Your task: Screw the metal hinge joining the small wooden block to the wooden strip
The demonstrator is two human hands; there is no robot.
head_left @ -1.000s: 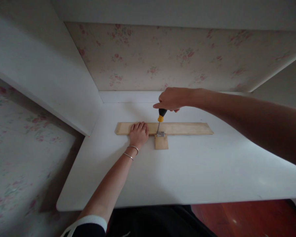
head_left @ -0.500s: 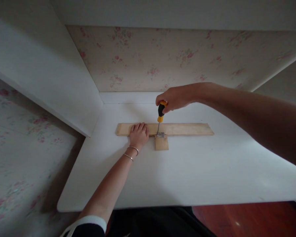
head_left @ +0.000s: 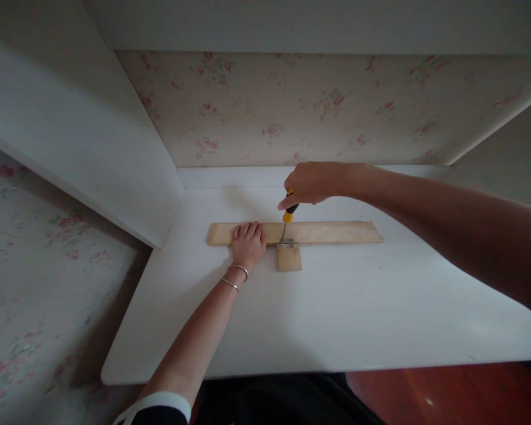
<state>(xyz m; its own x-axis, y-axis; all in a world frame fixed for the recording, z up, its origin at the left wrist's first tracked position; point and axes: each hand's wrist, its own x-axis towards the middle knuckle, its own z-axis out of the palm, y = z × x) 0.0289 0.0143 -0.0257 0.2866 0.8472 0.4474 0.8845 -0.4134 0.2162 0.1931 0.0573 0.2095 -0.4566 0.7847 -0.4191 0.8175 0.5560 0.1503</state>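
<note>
A long pale wooden board (head_left: 336, 232) lies crosswise on the white desk. My left hand (head_left: 248, 243) rests flat on its left half, fingers together and pressing down. Below the board's middle sits a small wooden block (head_left: 289, 258), joined to it by a metal hinge (head_left: 288, 242). My right hand (head_left: 312, 182) is closed around the handle of a black and yellow screwdriver (head_left: 288, 216). The shaft points down, slightly tilted, and its tip meets the upper left part of the hinge. Any screw under the tip is too small to make out.
The white desk (head_left: 358, 313) has a rounded front left corner and a low ledge along the back. A white panel (head_left: 115, 136) rises at the left. Flowered wallpaper (head_left: 292, 106) covers the wall behind, beneath a white overhang. Red wooden floor (head_left: 425, 392) shows at lower right.
My right hand has turned and come slightly lower on the screwdriver, now covering more of its handle. My left hand, the board and the block keep their places.
</note>
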